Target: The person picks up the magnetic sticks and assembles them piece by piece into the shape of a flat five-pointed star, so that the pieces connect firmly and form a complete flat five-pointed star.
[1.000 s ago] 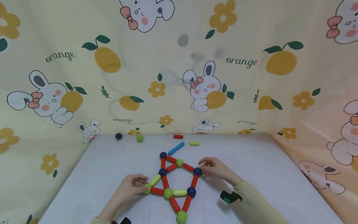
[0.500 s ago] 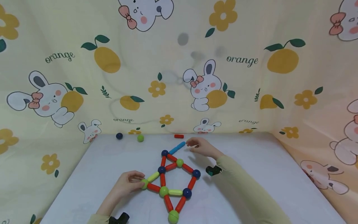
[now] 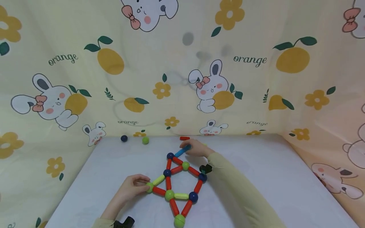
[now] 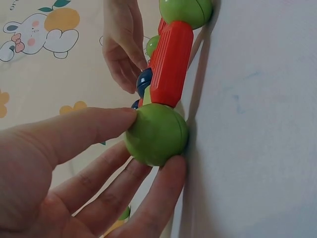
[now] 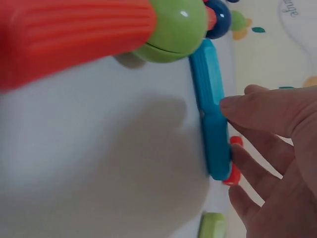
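A flat frame of red and light green magnetic rods [image 3: 181,196] joined by green and navy balls lies on the table. My left hand [image 3: 132,188] pinches the green ball [image 4: 156,134] at the frame's left corner, thumb on one side and fingers on the other. At the far end, my right hand [image 3: 196,148] has its thumb and fingers about a blue rod [image 5: 212,99] with a joint midway along it. One end of that rod lies right at the navy ball [image 3: 170,155] at the frame's top; the other is partly covered by the hand in the head view.
Along the table's back edge lie a loose navy ball [image 3: 124,138], a green ball [image 3: 145,140] and a red rod [image 3: 184,138]. A loose light green rod [image 5: 213,225] is near the right hand. Patterned cloth [image 3: 159,47] walls surround the table [image 3: 94,177].
My right hand has left the navy ball at the frame's right corner, moved to the back and taken hold of the blue rod. The frame shifted slightly; my left hand stays on its ball.
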{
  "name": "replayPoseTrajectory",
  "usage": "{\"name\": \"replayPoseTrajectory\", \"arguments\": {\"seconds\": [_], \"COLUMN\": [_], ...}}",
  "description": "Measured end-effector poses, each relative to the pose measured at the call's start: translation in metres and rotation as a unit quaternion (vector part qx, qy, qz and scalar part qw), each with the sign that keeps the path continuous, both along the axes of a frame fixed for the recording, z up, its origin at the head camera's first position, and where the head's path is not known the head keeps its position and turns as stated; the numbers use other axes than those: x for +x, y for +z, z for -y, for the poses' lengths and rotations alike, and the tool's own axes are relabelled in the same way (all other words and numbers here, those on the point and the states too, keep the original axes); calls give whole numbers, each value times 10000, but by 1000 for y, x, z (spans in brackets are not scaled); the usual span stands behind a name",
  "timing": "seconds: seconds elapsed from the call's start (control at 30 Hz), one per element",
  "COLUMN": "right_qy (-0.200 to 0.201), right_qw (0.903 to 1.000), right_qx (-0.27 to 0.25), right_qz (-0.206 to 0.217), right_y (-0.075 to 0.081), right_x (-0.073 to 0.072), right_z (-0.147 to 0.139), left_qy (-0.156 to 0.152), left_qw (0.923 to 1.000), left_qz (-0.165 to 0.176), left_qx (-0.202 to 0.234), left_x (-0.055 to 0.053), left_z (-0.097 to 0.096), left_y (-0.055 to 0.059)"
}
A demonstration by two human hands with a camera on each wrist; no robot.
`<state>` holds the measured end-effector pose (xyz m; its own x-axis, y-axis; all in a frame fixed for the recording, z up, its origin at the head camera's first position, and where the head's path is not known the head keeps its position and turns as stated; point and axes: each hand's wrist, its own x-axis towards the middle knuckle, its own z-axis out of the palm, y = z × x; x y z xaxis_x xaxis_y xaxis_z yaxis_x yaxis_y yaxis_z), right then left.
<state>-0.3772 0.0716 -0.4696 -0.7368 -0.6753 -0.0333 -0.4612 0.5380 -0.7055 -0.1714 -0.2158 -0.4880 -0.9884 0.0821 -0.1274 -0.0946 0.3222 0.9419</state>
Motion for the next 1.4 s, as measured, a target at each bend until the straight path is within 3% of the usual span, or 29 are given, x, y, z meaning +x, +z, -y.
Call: {"name": "replayPoseTrajectory", "arguments": {"seconds": [0.33,0.6,0.87,1.23,1.4], "right_qy": [-120,88,-86,-336,-483], "right_qw": [9997,9994,9978,9983,9980], "right_qx": [214,316,628,483,395], "right_qz": [15,103,196,40,122], "right_y": [-8,-12,-10,-10,-15], "right_x": [8,2,-1,3,6], "right_z": [-5,-10,-13,-53,-74], "left_qy": [5,2,-121,84,-53], "left_qw": [9999,9999,9999,9998,9998], "left_qz": [114,117,3,129,-41], "left_qx": [-49,-80,46,-125,-173], "left_x": [1,1,0,0,-3], "left_z": [-4,-4,-3,-3,-5], "left_y": [1,3,1,0,-1]}}
